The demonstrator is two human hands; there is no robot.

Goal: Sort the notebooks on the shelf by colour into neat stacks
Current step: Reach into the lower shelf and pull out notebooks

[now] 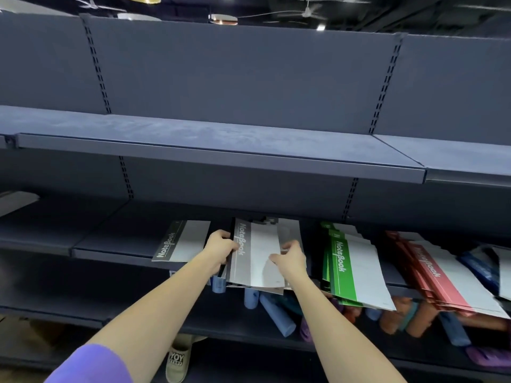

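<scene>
Notebooks lie on the dark middle shelf (pixel 116 244). A grey-banded notebook stack (pixel 260 252) sits in the centre and overhangs the front edge. My left hand (pixel 221 248) grips its left spine side. My right hand (pixel 290 258) pinches the white cover of the top notebook near its right edge. To the left lies a black-banded notebook (pixel 179 241), apart from my hands. To the right lean a green stack (pixel 351 264), a red stack (pixel 431 275) and a dark blue notebook (pixel 481 266) at the far right.
The upper shelf (pixel 221 145) juts out above the notebooks. On the lower shelf lie rolled blue (pixel 276 313), orange (pixel 401 316) and purple (pixel 486 357) items. A shoe (pixel 177 360) shows on the floor below. A pale sheet (pixel 16 200) lies at the far left.
</scene>
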